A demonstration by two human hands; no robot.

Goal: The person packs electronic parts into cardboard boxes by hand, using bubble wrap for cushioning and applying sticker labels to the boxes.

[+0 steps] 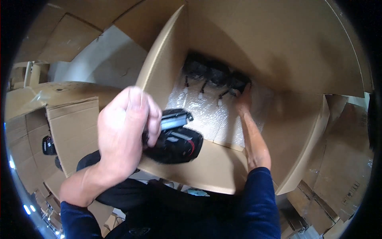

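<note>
My left hand grips a black device with a grey top and a red mark, held over the near wall of a large open cardboard box. My right hand reaches deep into the box and touches a row of black items with white-tipped cords at its far end. Those items lie on bubble wrap that lines the box floor. Both forearms wear dark blue sleeves.
The box's flaps stand up on the left and far sides. Another open cardboard box with black items inside sits to the left. Flattened cartons lie at the right, and a white wall shows behind.
</note>
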